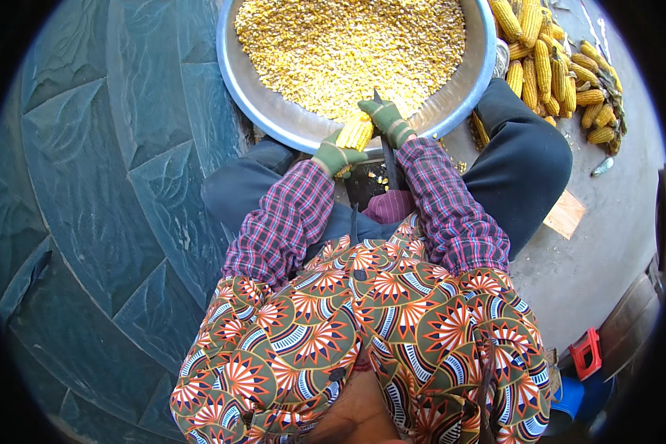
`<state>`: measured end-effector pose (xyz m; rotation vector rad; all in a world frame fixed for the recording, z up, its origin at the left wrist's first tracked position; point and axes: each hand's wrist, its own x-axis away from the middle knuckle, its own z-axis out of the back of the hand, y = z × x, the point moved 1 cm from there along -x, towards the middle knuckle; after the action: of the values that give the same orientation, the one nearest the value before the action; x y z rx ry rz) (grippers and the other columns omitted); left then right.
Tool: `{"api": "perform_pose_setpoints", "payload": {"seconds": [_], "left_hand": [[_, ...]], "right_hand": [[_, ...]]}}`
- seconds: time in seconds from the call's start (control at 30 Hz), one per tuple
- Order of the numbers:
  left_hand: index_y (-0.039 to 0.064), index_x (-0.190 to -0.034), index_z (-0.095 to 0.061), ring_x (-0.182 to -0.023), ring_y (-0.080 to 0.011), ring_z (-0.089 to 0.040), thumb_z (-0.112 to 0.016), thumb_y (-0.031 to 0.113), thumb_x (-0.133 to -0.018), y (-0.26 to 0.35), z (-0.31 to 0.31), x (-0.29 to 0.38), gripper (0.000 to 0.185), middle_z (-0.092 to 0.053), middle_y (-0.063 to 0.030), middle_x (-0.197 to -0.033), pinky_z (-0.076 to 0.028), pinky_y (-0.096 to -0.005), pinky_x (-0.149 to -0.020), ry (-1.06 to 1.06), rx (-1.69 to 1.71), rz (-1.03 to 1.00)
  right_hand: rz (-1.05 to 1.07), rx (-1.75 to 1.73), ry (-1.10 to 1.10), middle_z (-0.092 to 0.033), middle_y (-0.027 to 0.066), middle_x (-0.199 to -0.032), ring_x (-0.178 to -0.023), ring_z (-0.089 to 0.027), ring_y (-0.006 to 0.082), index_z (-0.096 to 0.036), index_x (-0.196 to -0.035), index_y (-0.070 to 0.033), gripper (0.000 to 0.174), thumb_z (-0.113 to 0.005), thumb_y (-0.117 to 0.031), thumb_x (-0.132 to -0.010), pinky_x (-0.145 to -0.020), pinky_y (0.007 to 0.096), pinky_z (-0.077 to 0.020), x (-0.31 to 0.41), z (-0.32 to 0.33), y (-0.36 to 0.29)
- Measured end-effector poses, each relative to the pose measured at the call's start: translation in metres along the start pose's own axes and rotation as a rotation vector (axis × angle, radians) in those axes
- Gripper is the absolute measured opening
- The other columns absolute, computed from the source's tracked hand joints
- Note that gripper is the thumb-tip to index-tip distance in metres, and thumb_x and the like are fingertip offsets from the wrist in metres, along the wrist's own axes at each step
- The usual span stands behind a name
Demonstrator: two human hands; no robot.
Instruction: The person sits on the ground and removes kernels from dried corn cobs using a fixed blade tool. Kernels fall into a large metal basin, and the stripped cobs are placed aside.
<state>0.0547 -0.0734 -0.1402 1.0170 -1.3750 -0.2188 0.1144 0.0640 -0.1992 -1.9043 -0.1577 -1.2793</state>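
Note:
A yellow corn cob (356, 131) lies tilted in my left hand (334, 157), its upper end close to my right hand. Both hands wear green striped gloves with some bare fingers. My right hand (389, 121) is closed over a long, dark pointed tool (389, 161). The tip sticks out above the fingers, and its lower part runs down between my legs. The fingers' undersides are hidden. Just beyond the hands, a wide metal basin (288, 114) holds a thick layer of loose corn kernels (349, 53).
Several whole cobs (543, 69) are heaped on the grey floor (594, 266) at the right. A wooden block (565, 214) lies beside my right knee. Blue-green sheeting (94, 183) covers the left side. A red plastic object (585, 355) and a blue container (567, 397) stand at lower right.

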Motion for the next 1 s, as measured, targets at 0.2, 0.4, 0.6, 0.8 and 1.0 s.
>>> {"api": "perform_pose_setpoints", "payload": {"seconds": [0.2, 0.4, 0.6, 0.8, 1.0], "left_hand": [[0.007, -0.109, -0.041, -0.085, -0.0347, -0.057, -0.068, 0.022, -0.061, 0.017, -0.03, -0.013, 0.057, -0.059, -0.0202, -0.09, -0.046, -0.0391, -0.074, 0.236, -0.944, 0.028], [0.007, -0.107, -0.048, -0.076, -0.0237, -0.059, -0.073, 0.02, -0.061, -0.011, -0.014, -0.011, 0.054, -0.06, -0.0119, -0.087, -0.048, -0.0331, -0.066, 0.129, -0.61, -0.061], [0.008, -0.106, -0.049, -0.053, -0.0177, -0.054, -0.072, 0.007, -0.06, 0.01, -0.002, 0.006, 0.051, -0.057, -0.0079, -0.075, -0.043, -0.0288, -0.042, -0.128, 0.233, 0.373], [0.004, -0.101, -0.046, -0.08, -0.0268, -0.06, -0.074, 0.018, -0.057, 0.01, -0.029, -0.019, 0.054, -0.06, -0.0134, -0.089, -0.047, -0.034, -0.07, 0.263, -0.791, 0.024], [0.006, -0.104, -0.047, -0.068, -0.0267, -0.06, -0.071, 0.018, -0.06, 0.005, -0.028, -0.012, 0.052, -0.06, -0.0141, -0.083, -0.048, -0.0348, -0.058, 0.268, -0.753, -0.174]], "right_hand": [[0.134, 0.25, 0.191, -0.062, 0.0168, -0.081, -0.074, -0.06, 0.0277, -0.062, -0.089, 0.002, 0.043, -0.058, -0.036, -0.069, -0.069, 0.035, -0.0449, -0.027, 0.009, 0.025], [0.122, 0.145, 0.028, -0.06, 0.0148, -0.069, -0.06, -0.058, 0.0235, -0.061, -0.078, 0.003, 0.029, -0.057, -0.023, -0.068, -0.057, 0.0336, -0.0454, -0.01, 0.009, 0.01], [-0.015, 0.009, 0.011, -0.06, 0.0122, -0.072, -0.057, -0.056, 0.0182, -0.06, -0.082, 0.003, 0.04, -0.068, -0.034, -0.069, -0.052, 0.0321, -0.046, -0.001, 0.002, 0.0], [0.143, 0.202, 0.172, -0.062, 0.0141, -0.081, -0.074, -0.06, 0.0227, -0.062, -0.086, 0.002, 0.043, -0.062, -0.038, -0.071, -0.067, 0.0322, -0.0453, -0.015, 0.009, 0.013], [0.086, 0.279, 0.116, -0.062, 0.0152, -0.075, -0.066, -0.06, 0.023, -0.062, -0.081, 0.003, 0.035, -0.059, -0.03, -0.07, -0.063, 0.0335, -0.0451, 0.0, 0.01, 0.001]]}}
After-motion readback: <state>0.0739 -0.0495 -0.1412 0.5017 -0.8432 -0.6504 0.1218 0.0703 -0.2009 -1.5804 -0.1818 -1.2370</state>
